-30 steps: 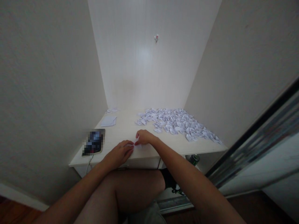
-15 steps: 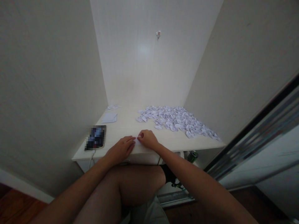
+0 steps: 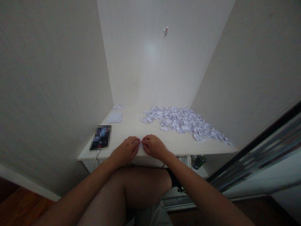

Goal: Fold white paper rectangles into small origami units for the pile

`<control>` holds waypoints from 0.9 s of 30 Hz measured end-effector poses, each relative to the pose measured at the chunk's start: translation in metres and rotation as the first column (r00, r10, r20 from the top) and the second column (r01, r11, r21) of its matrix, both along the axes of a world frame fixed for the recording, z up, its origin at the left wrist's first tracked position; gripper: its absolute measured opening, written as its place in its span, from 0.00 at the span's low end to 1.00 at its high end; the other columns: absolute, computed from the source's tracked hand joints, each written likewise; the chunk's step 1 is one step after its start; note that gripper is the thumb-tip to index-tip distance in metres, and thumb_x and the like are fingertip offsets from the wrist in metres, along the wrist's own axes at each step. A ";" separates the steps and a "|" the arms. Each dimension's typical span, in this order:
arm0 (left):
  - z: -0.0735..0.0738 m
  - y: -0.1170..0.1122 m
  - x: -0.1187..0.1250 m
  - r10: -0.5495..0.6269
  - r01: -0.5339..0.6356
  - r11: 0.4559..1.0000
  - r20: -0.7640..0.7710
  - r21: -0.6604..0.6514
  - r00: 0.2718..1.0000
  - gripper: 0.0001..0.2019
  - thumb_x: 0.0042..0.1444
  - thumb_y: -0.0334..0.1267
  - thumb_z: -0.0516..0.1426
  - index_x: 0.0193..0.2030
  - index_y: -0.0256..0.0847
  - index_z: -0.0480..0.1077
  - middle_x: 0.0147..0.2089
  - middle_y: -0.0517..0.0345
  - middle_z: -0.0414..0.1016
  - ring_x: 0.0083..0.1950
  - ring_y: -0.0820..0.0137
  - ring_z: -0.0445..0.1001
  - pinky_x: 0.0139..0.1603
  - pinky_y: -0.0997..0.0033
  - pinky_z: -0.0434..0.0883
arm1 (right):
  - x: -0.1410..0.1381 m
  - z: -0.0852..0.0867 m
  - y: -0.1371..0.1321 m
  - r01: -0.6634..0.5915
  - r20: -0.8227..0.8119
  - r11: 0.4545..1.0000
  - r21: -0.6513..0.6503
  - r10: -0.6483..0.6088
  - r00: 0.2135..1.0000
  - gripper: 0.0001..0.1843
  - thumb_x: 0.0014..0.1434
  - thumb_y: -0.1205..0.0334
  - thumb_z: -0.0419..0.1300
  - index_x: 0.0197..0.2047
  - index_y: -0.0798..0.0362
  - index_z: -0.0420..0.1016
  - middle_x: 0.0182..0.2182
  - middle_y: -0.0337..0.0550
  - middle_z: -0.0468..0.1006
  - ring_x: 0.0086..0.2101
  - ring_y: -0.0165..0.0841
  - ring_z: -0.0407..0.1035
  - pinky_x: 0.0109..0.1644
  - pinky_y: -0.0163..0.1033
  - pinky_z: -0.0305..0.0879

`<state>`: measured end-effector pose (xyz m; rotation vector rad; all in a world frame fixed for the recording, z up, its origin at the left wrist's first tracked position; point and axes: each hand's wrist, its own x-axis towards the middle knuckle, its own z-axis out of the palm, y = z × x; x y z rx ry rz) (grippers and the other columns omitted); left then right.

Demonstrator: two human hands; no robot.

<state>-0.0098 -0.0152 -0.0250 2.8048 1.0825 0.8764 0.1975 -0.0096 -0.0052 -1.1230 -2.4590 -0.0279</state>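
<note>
Compared with the view one second earlier, the right hand (image 3: 155, 147) has been drawn back toward the near edge and the left hand (image 3: 125, 150) has been brought up beside it, so that the fingertips now meet. A small white paper slip (image 3: 141, 143) is held between them. It lies on the bench (image 3: 131, 127) just inside the front edge, at the midline of the body, probably so that it is backed by the hard surface and both hands can reach it equally. Both hands are set palm down with the knuckles raised and the fingers curled narrowly onto the slip. The thumbs are hidden, so it cannot be told whether the slip is pinched or merely pressed flat. The forearms converge from either side of a raised knee (image 3: 138, 188), and the wrists rest at or near the bench edge. A broad heap of folded papers (image 3: 185, 122) is spread over the right half of the bench, well apart from the hands. A short stack of sheets (image 3: 114, 117) lies at the far left, presumably set apart as unused stock, with a few more scraps (image 3: 118, 107) behind it by the wall. A phone (image 3: 101, 137) lies near the left hand, its cable (image 3: 96, 158) trailing over the edge. A can (image 3: 199, 161) shows below the bench.
</note>
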 end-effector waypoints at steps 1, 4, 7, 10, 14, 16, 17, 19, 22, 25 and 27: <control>-0.001 0.000 0.000 0.001 -0.001 1.000 -0.001 0.002 1.000 0.16 0.66 0.33 0.50 0.55 0.36 0.73 0.56 0.43 0.74 0.58 0.60 0.70 0.61 0.53 0.70 | 0.000 -0.001 -0.001 -0.013 -0.014 1.000 0.007 0.013 1.000 0.12 0.61 0.69 0.58 0.44 0.58 0.82 0.43 0.51 0.81 0.44 0.37 0.72 0.52 0.40 0.65; -0.003 0.000 0.000 0.010 -0.010 1.000 -0.014 0.000 1.000 0.16 0.65 0.33 0.50 0.56 0.35 0.73 0.56 0.43 0.75 0.58 0.59 0.71 0.61 0.53 0.70 | -0.001 -0.004 -0.002 -0.011 -0.051 1.000 0.013 0.012 0.999 0.12 0.60 0.70 0.58 0.44 0.59 0.82 0.42 0.52 0.81 0.43 0.37 0.71 0.52 0.40 0.67; -0.005 -0.001 -0.001 0.021 -0.021 1.000 -0.023 -0.002 1.000 0.17 0.65 0.33 0.51 0.57 0.35 0.73 0.57 0.43 0.75 0.58 0.59 0.71 0.62 0.54 0.70 | -0.002 -0.005 -0.002 0.002 -0.067 1.000 0.006 -0.002 0.998 0.12 0.60 0.71 0.58 0.42 0.60 0.82 0.41 0.52 0.81 0.43 0.37 0.71 0.52 0.40 0.67; -0.005 -0.001 -0.001 0.030 -0.030 1.000 -0.024 0.004 0.999 0.17 0.64 0.33 0.52 0.57 0.36 0.73 0.58 0.44 0.75 0.58 0.59 0.72 0.62 0.54 0.70 | -0.003 -0.006 -0.001 0.010 -0.080 1.000 -0.005 -0.010 0.997 0.12 0.59 0.72 0.58 0.41 0.59 0.82 0.41 0.51 0.81 0.43 0.37 0.71 0.51 0.40 0.68; -0.005 -0.003 -0.001 0.033 -0.033 0.999 -0.019 0.002 0.999 0.17 0.64 0.33 0.52 0.57 0.35 0.73 0.58 0.43 0.75 0.58 0.59 0.72 0.62 0.54 0.70 | -0.003 -0.006 0.000 0.004 -0.094 1.000 -0.013 -0.005 0.996 0.11 0.59 0.71 0.58 0.40 0.58 0.83 0.41 0.50 0.80 0.42 0.36 0.71 0.51 0.40 0.68; -0.005 -0.003 -0.001 0.030 -0.030 1.000 -0.011 -0.003 0.999 0.17 0.64 0.33 0.52 0.57 0.35 0.73 0.58 0.41 0.75 0.58 0.58 0.73 0.62 0.54 0.70 | -0.003 -0.006 0.000 -0.005 -0.089 1.000 -0.015 0.004 0.996 0.11 0.59 0.70 0.59 0.40 0.58 0.83 0.41 0.50 0.80 0.43 0.37 0.71 0.51 0.40 0.68; -0.005 -0.003 -0.001 0.027 -0.027 1.000 -0.008 -0.003 1.000 0.17 0.64 0.33 0.52 0.58 0.35 0.73 0.58 0.41 0.75 0.58 0.58 0.73 0.62 0.54 0.70 | -0.003 -0.006 0.000 -0.007 -0.086 1.000 -0.016 0.006 0.996 0.11 0.59 0.70 0.58 0.40 0.58 0.83 0.41 0.50 0.80 0.43 0.37 0.71 0.51 0.40 0.68; -0.007 -0.002 -0.002 0.022 -0.022 1.000 -0.010 0.003 1.000 0.18 0.64 0.33 0.53 0.59 0.36 0.72 0.58 0.42 0.74 0.58 0.58 0.72 0.62 0.54 0.70 | -0.003 -0.005 -0.001 -0.005 -0.085 1.000 -0.017 0.003 0.996 0.11 0.59 0.71 0.58 0.41 0.59 0.83 0.41 0.51 0.80 0.43 0.37 0.71 0.51 0.40 0.68; -0.011 -0.001 -0.003 0.027 -0.026 1.000 -0.027 0.017 0.999 0.20 0.64 0.33 0.53 0.61 0.39 0.71 0.59 0.43 0.74 0.59 0.58 0.72 0.62 0.52 0.70 | -0.003 -0.004 -0.001 0.003 -0.083 1.000 -0.026 -0.005 0.996 0.11 0.59 0.71 0.58 0.41 0.59 0.83 0.41 0.51 0.80 0.43 0.37 0.71 0.51 0.40 0.68; -0.013 0.000 -0.003 0.033 -0.032 0.999 -0.039 0.031 0.999 0.19 0.65 0.34 0.52 0.61 0.38 0.70 0.59 0.42 0.74 0.59 0.57 0.71 0.61 0.51 0.71 | -0.003 -0.004 -0.001 0.003 -0.079 0.999 -0.036 -0.006 0.997 0.11 0.59 0.71 0.58 0.40 0.59 0.83 0.41 0.51 0.81 0.43 0.37 0.72 0.52 0.41 0.68; -0.012 -0.001 -0.002 0.028 -0.026 0.999 -0.037 0.043 0.999 0.19 0.65 0.35 0.52 0.61 0.37 0.71 0.58 0.41 0.74 0.59 0.57 0.71 0.61 0.51 0.70 | -0.003 -0.004 0.000 0.007 -0.078 0.999 -0.043 -0.011 0.997 0.11 0.59 0.71 0.58 0.41 0.59 0.83 0.41 0.50 0.81 0.43 0.37 0.72 0.52 0.41 0.68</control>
